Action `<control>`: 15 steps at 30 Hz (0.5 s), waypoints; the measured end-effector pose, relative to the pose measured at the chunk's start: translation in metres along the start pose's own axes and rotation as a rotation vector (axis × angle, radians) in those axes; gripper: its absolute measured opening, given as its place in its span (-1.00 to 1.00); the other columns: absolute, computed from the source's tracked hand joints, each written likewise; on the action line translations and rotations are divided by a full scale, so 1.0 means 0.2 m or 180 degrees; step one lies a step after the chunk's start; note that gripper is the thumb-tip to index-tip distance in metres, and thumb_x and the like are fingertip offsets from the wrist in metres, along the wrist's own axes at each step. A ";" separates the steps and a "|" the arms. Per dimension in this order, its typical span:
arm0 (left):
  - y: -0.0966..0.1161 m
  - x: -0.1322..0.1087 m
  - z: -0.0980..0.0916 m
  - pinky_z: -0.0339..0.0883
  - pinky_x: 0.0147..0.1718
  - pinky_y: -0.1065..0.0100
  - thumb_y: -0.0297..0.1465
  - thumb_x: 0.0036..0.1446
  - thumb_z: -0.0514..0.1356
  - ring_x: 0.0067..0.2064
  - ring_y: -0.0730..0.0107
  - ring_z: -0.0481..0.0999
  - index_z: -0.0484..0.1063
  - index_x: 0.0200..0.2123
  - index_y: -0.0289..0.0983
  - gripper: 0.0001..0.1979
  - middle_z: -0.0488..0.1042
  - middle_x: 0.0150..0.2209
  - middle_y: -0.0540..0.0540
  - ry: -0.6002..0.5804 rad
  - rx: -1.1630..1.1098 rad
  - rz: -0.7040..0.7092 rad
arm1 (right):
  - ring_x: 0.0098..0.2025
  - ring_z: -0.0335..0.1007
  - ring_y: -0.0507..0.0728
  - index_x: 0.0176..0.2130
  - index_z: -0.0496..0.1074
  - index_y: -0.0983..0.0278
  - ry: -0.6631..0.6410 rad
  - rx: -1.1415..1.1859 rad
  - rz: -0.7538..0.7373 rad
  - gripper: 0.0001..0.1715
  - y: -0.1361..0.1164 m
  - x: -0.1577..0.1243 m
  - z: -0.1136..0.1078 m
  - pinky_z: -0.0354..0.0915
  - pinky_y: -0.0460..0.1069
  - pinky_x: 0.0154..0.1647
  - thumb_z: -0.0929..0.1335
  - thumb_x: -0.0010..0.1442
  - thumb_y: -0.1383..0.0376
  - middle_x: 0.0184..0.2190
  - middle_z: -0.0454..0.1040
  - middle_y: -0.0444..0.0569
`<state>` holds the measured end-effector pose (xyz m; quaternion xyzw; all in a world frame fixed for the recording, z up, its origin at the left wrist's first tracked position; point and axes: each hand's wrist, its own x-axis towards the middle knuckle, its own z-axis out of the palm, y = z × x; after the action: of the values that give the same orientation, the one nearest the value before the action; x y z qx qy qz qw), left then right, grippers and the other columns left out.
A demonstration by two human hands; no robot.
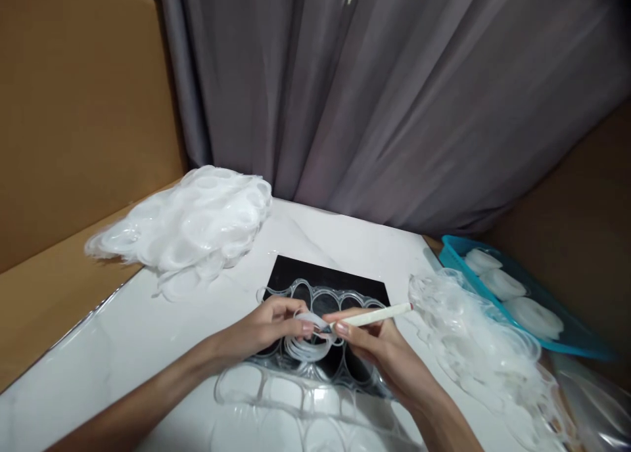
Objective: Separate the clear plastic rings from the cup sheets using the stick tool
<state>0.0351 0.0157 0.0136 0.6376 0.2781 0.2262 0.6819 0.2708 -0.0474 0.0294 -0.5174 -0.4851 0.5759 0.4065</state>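
Over a black mat, my left hand pinches a bundle of thin, translucent white plastic rings between thumb and fingers. My right hand grips a slim white pen-shaped tool. Its dark tip points left and meets the upper edge of the rings; whether it cuts or only touches cannot be made out. Beneath both hands, a transparent plastic sheet with rows of round outlines lies across the mat and runs toward me over the table.
A heap of white translucent plastic sheets stands at the back left. On the right lie crumpled transparent plastic scraps. Beyond them, a blue basket holds several white ring bundles. A grey curtain hangs behind the white table.
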 end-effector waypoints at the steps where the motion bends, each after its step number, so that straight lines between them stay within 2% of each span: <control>1: -0.01 0.01 0.01 0.39 -0.10 0.28 -0.14 0.33 0.24 -0.18 0.31 0.54 0.54 -0.23 -0.25 -0.71 0.55 -0.26 -0.05 0.0004 -0.0105 0.0011 | -0.52 -0.13 -0.03 -0.14 0.72 0.21 0.0051 0.0098 0.0071 -0.63 0.01 -0.02 -0.01 -0.20 -0.06 -0.56 0.56 0.16 0.02 -0.56 0.21 -0.17; 5: -0.06 0.02 0.06 0.32 0.04 0.27 -0.16 0.29 0.32 -0.05 0.26 0.55 0.54 -0.19 -0.26 -0.73 0.57 -0.15 -0.11 0.0025 -0.0727 0.0025 | -0.49 -0.17 -0.04 -0.12 0.71 0.26 0.0326 0.0447 0.0230 -0.61 0.06 -0.06 -0.01 -0.26 -0.03 -0.50 0.57 0.15 0.06 -0.54 0.15 -0.19; 9: -0.07 0.03 0.10 0.27 0.10 0.27 -0.24 0.33 0.29 0.01 0.26 0.50 0.53 -0.15 -0.27 -0.79 0.52 -0.12 -0.13 0.0188 -0.1392 -0.0026 | -0.50 -0.19 -0.05 -0.09 0.70 0.28 0.0403 0.0698 0.0211 -0.57 0.09 -0.09 0.00 -0.29 -0.01 -0.48 0.57 0.15 0.05 -0.55 0.18 -0.19; 11: -0.08 0.03 0.12 0.28 0.08 0.29 -0.26 0.33 0.28 -0.04 0.30 0.47 0.50 -0.24 -0.28 -0.80 0.47 -0.17 -0.10 0.0284 -0.1744 -0.0033 | -0.50 -0.19 -0.05 -0.09 0.70 0.30 0.0379 0.0745 0.0192 -0.55 0.10 -0.10 0.01 -0.29 -0.01 -0.47 0.57 0.15 0.04 -0.54 0.20 -0.17; 15: -0.10 0.03 0.17 0.32 0.03 0.27 -0.25 0.33 0.26 -0.24 0.38 0.37 0.30 -0.47 -0.25 -0.65 0.27 -0.37 -0.01 0.0309 -0.2385 -0.0113 | -0.52 -0.20 -0.07 -0.12 0.70 0.32 0.0539 0.0972 0.0144 -0.51 0.15 -0.10 0.02 -0.30 -0.03 -0.48 0.61 0.08 0.02 -0.57 0.16 -0.22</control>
<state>0.0617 -0.0068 -0.0064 0.3276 0.2191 0.3303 0.8577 0.2705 -0.0726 0.0045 -0.5071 -0.3443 0.6063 0.5067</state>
